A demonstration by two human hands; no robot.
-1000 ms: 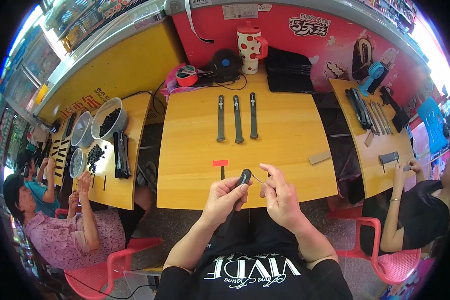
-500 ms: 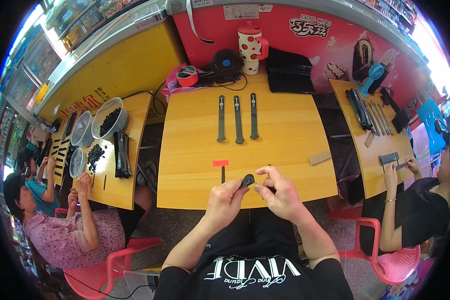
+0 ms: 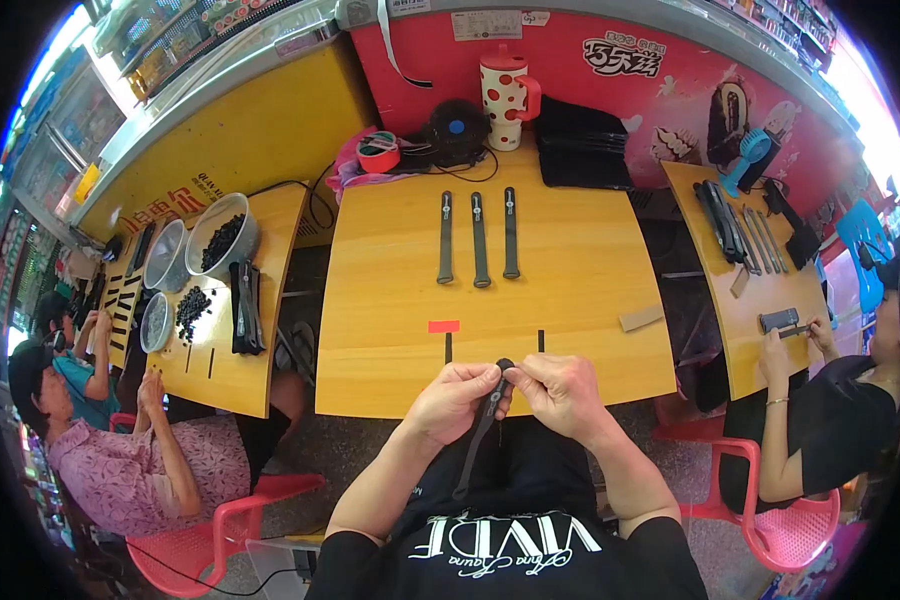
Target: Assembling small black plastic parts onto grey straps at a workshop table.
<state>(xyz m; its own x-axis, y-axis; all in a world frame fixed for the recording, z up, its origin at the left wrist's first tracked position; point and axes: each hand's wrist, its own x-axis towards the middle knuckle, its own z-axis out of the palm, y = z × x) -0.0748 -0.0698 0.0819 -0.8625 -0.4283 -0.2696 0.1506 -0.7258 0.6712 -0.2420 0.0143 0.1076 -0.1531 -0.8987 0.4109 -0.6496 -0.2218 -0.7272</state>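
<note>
My left hand (image 3: 452, 400) and my right hand (image 3: 560, 392) meet at the near edge of the yellow wooden table (image 3: 570, 260). Between them they pinch the top end of a long dark strap (image 3: 478, 440), which hangs down over my lap. Three similar dark straps (image 3: 475, 238) lie side by side on the far half of the table. A small red tag (image 3: 443, 326) and two short dark pins (image 3: 448, 347) rest on the table just beyond my hands.
A spotted mug (image 3: 503, 96), a tape roll (image 3: 377, 153) and a black stack (image 3: 582, 155) stand at the table's back. A brown card (image 3: 641, 318) lies right. Left table holds metal bowls (image 3: 218, 232) of dark parts. People sit at both side tables on red chairs (image 3: 232, 520).
My hands have drawn together and the strap has swung from across the table edge to hanging down over my lap. The person on the right shifted their hands slightly.
</note>
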